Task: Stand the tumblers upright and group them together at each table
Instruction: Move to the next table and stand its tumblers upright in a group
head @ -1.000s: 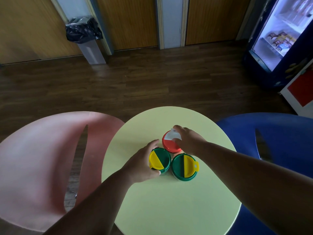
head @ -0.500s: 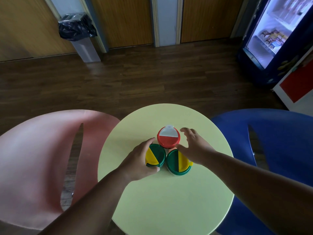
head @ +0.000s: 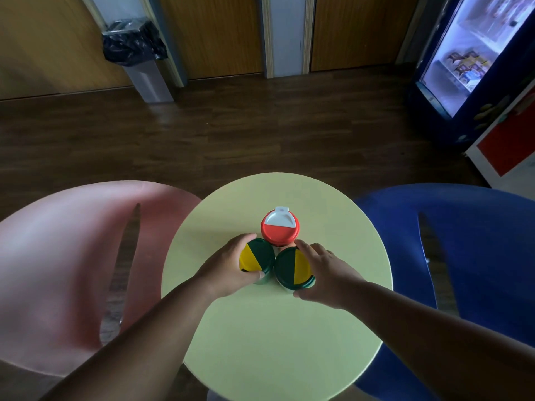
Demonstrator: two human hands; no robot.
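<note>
On the round desk (head: 333, 342) I find all three tumblers upright and clustered, left hand (head: 224, 269) gripping one green tumbler (head: 257, 256), right hand (head: 327, 274) curled round the other green tumbler (head: 292, 267), red tumbler (head: 280, 229) touching; only release appears left here.

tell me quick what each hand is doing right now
Left hand: curled round the left green-lidded tumbler, gripping it.
Right hand: curled round the right green-lidded tumbler, gripping it.

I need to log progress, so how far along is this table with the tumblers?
Nearly done: the red-lidded tumbler and both green-lidded tumblers stand upright, clustered on the round table. The left hand grips one green-lidded tumbler, the right hand the other. What's left is letting go.
</note>
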